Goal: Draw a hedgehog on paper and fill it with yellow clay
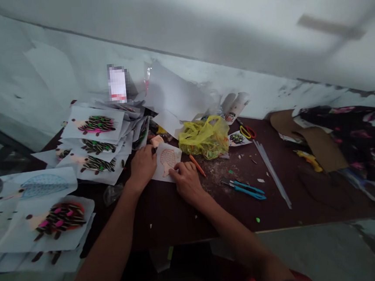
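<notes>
A small white sheet (pixel 160 169) with an orange-brown line drawing lies on the dark table, between my hands. My left hand (pixel 143 165) is at its left edge, fingers bent beside a peach-coloured piece (pixel 157 141); whether they grip anything is hidden. My right hand (pixel 187 180) rests on the sheet's right edge, fingertips at the drawing and nothing visible gripped. An orange marker (pixel 197 166) lies just right of my right hand. Behind it sits a yellow plastic bag (pixel 203 138) full of small pieces.
Stacks of hedgehog pictures (pixel 95 122) fill the left side. Teal scissors (pixel 248 190), red-yellow scissors (pixel 247 131), clear glue sticks (pixel 273 172) and a yellow glue gun (pixel 310 160) lie to the right. Dark floral cloth (pixel 348 139) is at the far right; the table's front edge (pixel 280 228) shows.
</notes>
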{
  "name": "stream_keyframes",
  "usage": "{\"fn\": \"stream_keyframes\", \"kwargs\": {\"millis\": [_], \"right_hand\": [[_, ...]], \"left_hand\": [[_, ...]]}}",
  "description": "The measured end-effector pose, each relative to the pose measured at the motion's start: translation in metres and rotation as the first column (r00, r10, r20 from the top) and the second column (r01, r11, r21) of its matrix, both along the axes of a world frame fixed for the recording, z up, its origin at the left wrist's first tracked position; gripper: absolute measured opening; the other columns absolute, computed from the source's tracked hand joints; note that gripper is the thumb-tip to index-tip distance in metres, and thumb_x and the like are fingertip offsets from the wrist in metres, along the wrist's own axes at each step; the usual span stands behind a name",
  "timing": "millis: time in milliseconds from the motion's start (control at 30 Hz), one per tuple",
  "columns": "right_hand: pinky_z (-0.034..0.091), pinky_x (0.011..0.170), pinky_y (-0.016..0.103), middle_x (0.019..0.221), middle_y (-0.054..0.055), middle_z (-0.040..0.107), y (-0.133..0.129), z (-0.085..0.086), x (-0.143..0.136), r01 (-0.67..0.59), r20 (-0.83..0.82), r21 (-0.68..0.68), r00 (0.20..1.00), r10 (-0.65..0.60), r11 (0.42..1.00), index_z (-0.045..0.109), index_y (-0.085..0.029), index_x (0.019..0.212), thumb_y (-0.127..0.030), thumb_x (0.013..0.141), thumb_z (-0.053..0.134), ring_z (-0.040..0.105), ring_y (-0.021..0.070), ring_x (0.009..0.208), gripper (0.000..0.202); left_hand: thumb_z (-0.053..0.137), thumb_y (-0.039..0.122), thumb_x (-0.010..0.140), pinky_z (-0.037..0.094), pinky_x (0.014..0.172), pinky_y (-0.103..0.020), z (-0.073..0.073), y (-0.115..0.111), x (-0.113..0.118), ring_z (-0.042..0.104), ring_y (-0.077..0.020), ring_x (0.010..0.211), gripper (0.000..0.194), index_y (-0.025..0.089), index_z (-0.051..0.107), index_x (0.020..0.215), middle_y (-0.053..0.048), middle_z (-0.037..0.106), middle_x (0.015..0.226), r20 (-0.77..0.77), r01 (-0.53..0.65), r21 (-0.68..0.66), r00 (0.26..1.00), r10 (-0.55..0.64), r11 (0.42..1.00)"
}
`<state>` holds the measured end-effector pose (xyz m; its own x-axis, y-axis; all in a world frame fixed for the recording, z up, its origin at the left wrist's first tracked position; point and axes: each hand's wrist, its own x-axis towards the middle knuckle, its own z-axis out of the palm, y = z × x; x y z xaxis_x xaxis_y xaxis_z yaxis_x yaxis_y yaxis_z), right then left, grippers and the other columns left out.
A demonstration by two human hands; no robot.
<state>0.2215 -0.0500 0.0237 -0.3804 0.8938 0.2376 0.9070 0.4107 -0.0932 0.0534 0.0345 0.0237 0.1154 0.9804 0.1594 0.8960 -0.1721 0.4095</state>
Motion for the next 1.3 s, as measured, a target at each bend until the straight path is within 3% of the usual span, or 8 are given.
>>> {"fn": "stream_keyframes", "kwargs": {"millis": [267, 467, 633, 800, 900, 1033, 1133, 1300], "right_hand": [[0.033, 0.088, 0.038, 0.105, 0.009, 0.062, -0.004, 0.002, -0.003, -0.018, -0.008, 0.014, 1.000, 0.018, 1.000, 0.070, -0.021, 0.108, -0.014, 0.096, 0.050, 0.045, 0.0233, 0.095, 0.024], [0.034, 0.088, 0.038, 0.106, 0.009, 0.063, -0.005, 0.004, -0.005, -0.063, -0.049, 0.039, 0.997, 0.064, 0.997, 0.068, -0.020, 0.118, -0.014, 0.096, 0.050, 0.047, 0.0235, 0.095, 0.029], [0.035, 0.088, 0.038, 0.105, 0.009, 0.064, -0.006, 0.007, -0.004, -0.078, -0.112, 0.078, 0.990, 0.087, 0.994, 0.068, -0.020, 0.120, -0.011, 0.095, 0.049, 0.048, 0.0228, 0.096, 0.033], [0.037, 0.088, 0.037, 0.102, 0.008, 0.064, -0.001, 0.006, 0.006, -0.015, -0.184, 0.080, 0.982, 0.030, 0.997, 0.069, -0.023, 0.120, -0.008, 0.091, 0.046, 0.050, 0.0219, 0.094, 0.040], [0.039, 0.091, 0.039, 0.101, 0.008, 0.064, 0.004, 0.005, 0.014, 0.037, -0.228, 0.059, 0.973, -0.023, 0.998, 0.070, -0.022, 0.118, -0.007, 0.089, 0.048, 0.051, 0.0223, 0.094, 0.039], [0.040, 0.094, 0.039, 0.099, 0.009, 0.065, 0.009, 0.003, 0.020, 0.072, -0.271, 0.025, 0.961, -0.063, 0.997, 0.072, -0.020, 0.110, -0.009, 0.092, 0.049, 0.054, 0.0224, 0.096, 0.031], [0.040, 0.094, 0.039, 0.094, 0.007, 0.064, 0.010, 0.003, 0.019, 0.067, -0.250, -0.009, 0.966, -0.067, 0.998, 0.071, -0.020, 0.100, -0.017, 0.096, 0.051, 0.054, 0.0218, 0.094, 0.021], [0.038, 0.088, 0.035, 0.090, 0.006, 0.065, 0.009, 0.004, 0.013, 0.014, -0.241, -0.028, 0.970, -0.020, 1.000, 0.072, -0.021, 0.092, -0.026, 0.100, 0.053, 0.053, 0.0203, 0.089, 0.021]], "left_hand": [[0.050, 0.023, 0.087, 0.051, 0.075, -0.032, -0.006, 0.009, -0.003, 0.069, -0.0260, 0.088, 0.018, 0.019, 0.068, 0.089, -0.011, 0.075, 0.093, 0.032, 0.095, -0.019, 0.995, -0.094, 0.995], [0.044, 0.020, 0.089, 0.050, 0.075, -0.031, -0.001, 0.022, 0.003, 0.070, -0.0247, 0.090, 0.029, 0.022, 0.071, 0.100, -0.009, 0.077, 0.099, 0.069, 0.127, -0.048, 0.990, -0.123, 0.991], [0.044, 0.021, 0.089, 0.049, 0.074, -0.031, 0.003, 0.035, 0.006, 0.070, -0.0255, 0.087, 0.031, 0.023, 0.073, 0.101, -0.010, 0.076, 0.094, -0.013, 0.234, -0.118, 0.971, -0.237, 0.965], [0.045, 0.022, 0.088, 0.051, 0.079, -0.033, 0.000, 0.045, 0.006, 0.068, -0.0261, 0.094, 0.030, 0.021, 0.074, 0.095, -0.011, 0.074, 0.102, 0.048, 0.391, -0.109, 0.921, -0.388, 0.914], [0.049, 0.021, 0.086, 0.052, 0.089, -0.037, -0.005, 0.047, 0.008, 0.067, -0.0265, 0.099, 0.029, 0.021, 0.075, 0.099, -0.011, 0.075, 0.101, 0.106, 0.390, -0.120, 0.920, -0.379, 0.913], [0.051, 0.014, 0.081, 0.047, 0.104, -0.038, -0.006, 0.046, 0.009, 0.064, -0.0231, 0.113, 0.038, 0.020, 0.072, 0.112, -0.009, 0.073, 0.117, 0.265, 0.415, -0.050, 0.883, -0.388, 0.909], [0.052, 0.012, 0.078, 0.050, 0.102, -0.038, 0.003, 0.042, 0.005, 0.066, -0.0216, 0.109, 0.043, 0.019, 0.070, 0.117, -0.007, 0.074, 0.117, 0.362, 0.405, -0.039, 0.858, -0.364, 0.914], [0.047, 0.015, 0.084, 0.052, 0.099, -0.036, 0.022, 0.035, -0.009, 0.068, -0.0212, 0.103, 0.032, 0.018, 0.074, 0.101, -0.007, 0.076, 0.107, 0.400, 0.282, -0.003, 0.880, -0.257, 0.960]]}}
